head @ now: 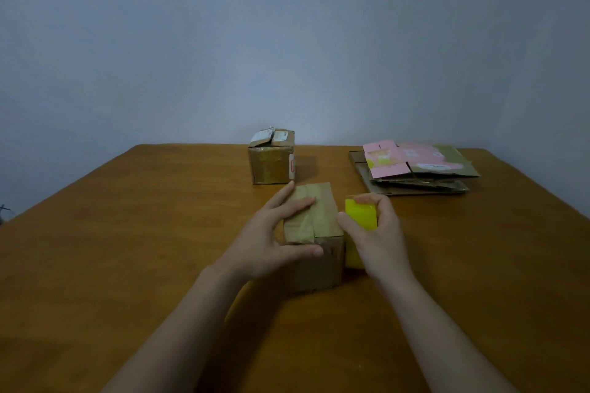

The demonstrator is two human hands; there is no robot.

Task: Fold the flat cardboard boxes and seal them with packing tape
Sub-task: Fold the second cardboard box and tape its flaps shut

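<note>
Cardboard box [322,210] under flat, straight-fingered left hand [265,233]; yellow tape roll [362,217] just beside it, gripped in right hand [383,239].

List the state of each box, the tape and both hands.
Near cardboard box: folded up, top flaps closed.
Left hand: presses the flaps down.
Right hand: grips the yellow tape roll.
Yellow tape roll: held beside the near box.
Far cardboard box: assembled, taped, flaps slightly raised.
Stack of flat boxes: unfolded, pink one on top.
</note>
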